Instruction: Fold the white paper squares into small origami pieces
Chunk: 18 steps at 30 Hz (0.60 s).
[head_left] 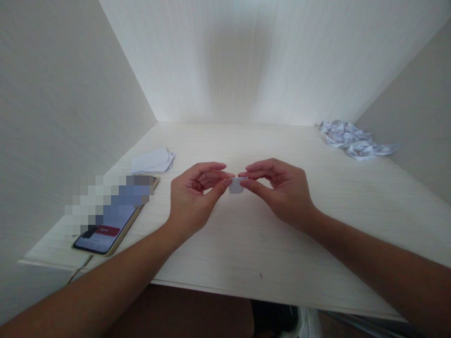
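Note:
A small piece of white paper [236,186] is held above the middle of the table, its lower part showing between my thumbs. My left hand [197,192] pinches its left edge between thumb and fingertips. On the other side, my right hand [283,192] pinches the right edge in the same way. The paper's top edge looks folded or doubled near my right fingertips; how it is folded is too small to tell.
Flat white paper sheets [151,161] lie at the left. Nearer me is a phone [116,220] with a cable [80,268] at its lower end. A pile of crumpled white paper strips [354,139] sits at the back right. Panels [232,61] enclose the table [282,267].

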Each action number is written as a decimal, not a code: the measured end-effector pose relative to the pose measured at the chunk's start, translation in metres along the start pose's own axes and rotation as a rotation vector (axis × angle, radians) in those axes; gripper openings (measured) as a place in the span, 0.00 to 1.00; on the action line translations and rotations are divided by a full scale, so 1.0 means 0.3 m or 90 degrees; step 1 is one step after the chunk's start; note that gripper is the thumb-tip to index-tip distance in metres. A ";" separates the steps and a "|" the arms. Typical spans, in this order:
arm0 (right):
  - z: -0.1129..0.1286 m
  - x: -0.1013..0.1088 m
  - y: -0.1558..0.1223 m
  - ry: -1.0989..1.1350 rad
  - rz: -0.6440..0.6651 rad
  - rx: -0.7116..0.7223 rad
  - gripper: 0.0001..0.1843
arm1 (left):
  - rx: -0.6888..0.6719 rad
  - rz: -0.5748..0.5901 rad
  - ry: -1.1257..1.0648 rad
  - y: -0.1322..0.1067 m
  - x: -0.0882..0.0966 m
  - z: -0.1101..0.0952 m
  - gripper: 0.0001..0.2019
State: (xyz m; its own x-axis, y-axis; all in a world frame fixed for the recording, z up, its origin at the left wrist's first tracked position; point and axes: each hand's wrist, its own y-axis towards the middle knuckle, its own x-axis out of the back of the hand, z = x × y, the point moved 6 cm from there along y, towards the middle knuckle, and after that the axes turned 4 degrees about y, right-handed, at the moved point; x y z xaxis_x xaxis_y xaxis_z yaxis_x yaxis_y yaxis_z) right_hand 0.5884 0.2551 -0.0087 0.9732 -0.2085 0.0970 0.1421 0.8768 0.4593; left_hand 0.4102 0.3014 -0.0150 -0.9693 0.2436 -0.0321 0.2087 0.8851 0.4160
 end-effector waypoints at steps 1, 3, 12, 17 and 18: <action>0.001 0.000 0.000 -0.001 -0.002 -0.001 0.15 | 0.001 -0.002 0.006 0.000 0.001 0.000 0.15; 0.003 0.001 0.000 -0.002 -0.008 -0.001 0.14 | -0.002 -0.006 0.015 0.000 0.002 -0.001 0.15; -0.004 0.005 -0.004 -0.019 -0.011 -0.017 0.15 | -0.002 -0.004 -0.013 0.003 0.002 0.003 0.16; 0.000 0.005 -0.005 -0.025 -0.011 -0.021 0.14 | 0.005 -0.010 -0.012 0.003 0.002 0.005 0.18; 0.001 0.004 -0.004 -0.023 -0.012 -0.020 0.14 | 0.006 -0.013 -0.012 0.003 0.002 0.005 0.18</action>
State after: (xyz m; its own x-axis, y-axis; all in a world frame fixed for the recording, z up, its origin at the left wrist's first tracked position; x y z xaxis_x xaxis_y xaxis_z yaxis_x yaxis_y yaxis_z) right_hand 0.5895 0.2536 -0.0091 0.9631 -0.2402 0.1214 0.1662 0.8855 0.4339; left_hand 0.4099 0.3030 -0.0160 -0.9709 0.2327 -0.0571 0.1902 0.8933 0.4071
